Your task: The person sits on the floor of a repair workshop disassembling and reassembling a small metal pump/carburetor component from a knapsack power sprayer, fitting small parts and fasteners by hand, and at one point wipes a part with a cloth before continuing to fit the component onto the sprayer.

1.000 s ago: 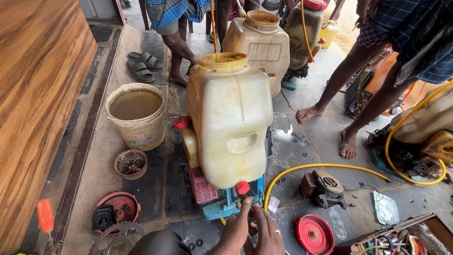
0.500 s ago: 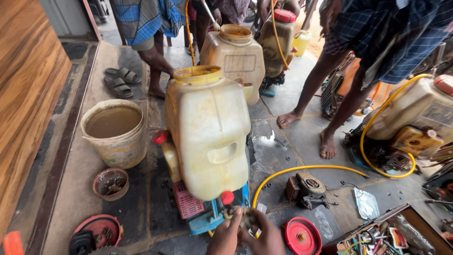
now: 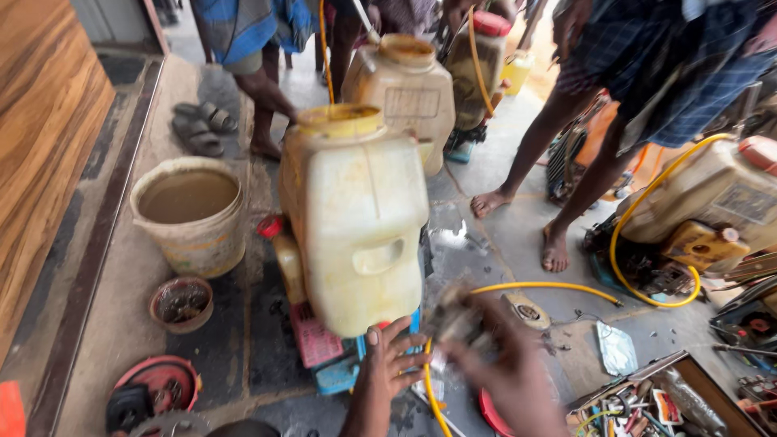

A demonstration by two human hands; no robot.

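Right hand (image 3: 506, 372) newly raised, blurred.

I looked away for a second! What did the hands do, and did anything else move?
The right hand lifted away from the red cap under the big cream plastic tank, now blurred and holding a small grey part. The left hand stayed at the tank's base. The tank and bucket of muddy water stayed put.

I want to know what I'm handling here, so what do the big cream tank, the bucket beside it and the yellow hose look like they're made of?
The cream tank looks like moulded plastic, matt and stained: slightly translucent walls and a moulded-in recess. The bucket seems plastic too, its rim crusted and dirty, holding murky brown liquid. The yellow hose looks like flexible plastic or rubber tubing, smooth, curving freely across the floor. The left hand touches the tank's base.
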